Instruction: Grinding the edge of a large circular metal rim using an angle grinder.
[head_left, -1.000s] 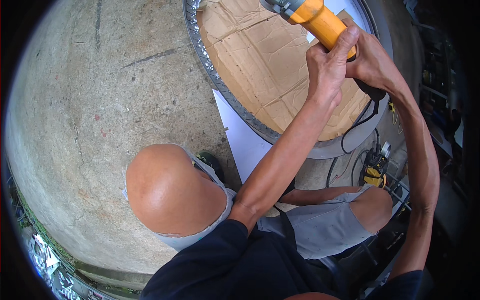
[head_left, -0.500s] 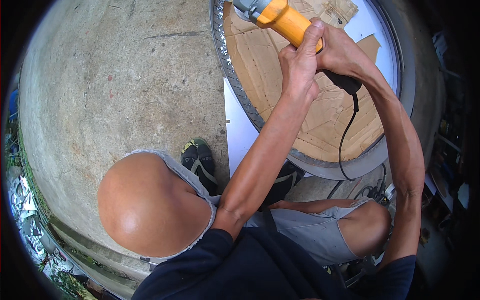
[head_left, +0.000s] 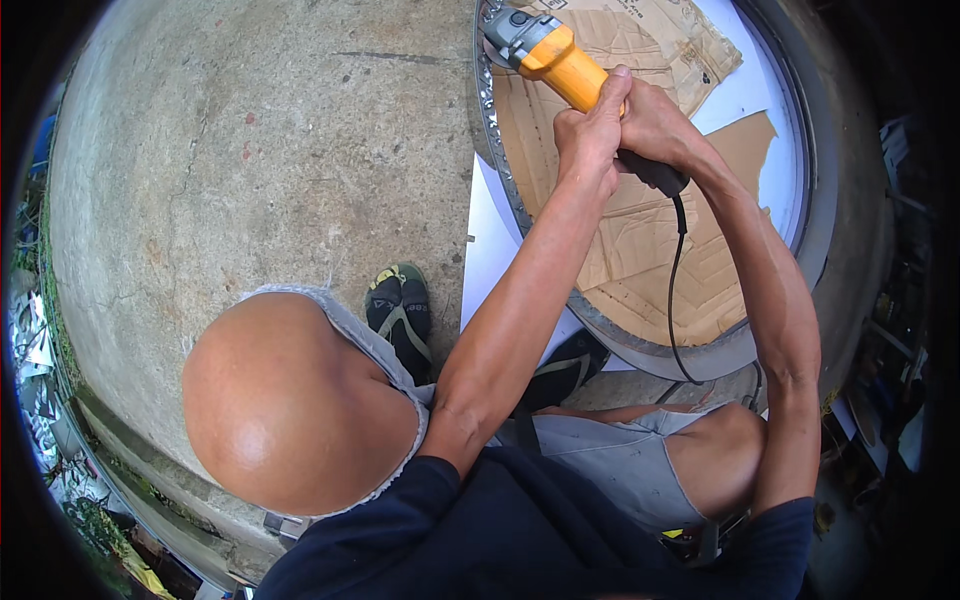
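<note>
A: Head view: what is held by the two hands?

B: A yellow grinder (head_left: 560, 62) is gripped by both. The left hand (head_left: 592, 130) is closed around the yellow body from the left, and the right hand (head_left: 655, 125) is wrapped around the black rear handle just behind it. The two hands are touching.

A: Where is the grinder placed?

B: Its grey head is set at the upper left edge of a large metal ring (head_left: 497, 160), which lies on the concrete floor (head_left: 250, 160). Whether the disc is touching the rim cannot be told.

A: What is seen inside the ring?

B: Flattened cardboard (head_left: 640, 250) is spread there, over a white sheet (head_left: 490, 250) that sticks out past the ring's left edge. A black cable (head_left: 672, 300) is hung from the handle across the cardboard towards the ring's near edge.

A: And near the body?

B: A sandalled foot (head_left: 400, 315) is planted on the floor just beside the sheet.
</note>
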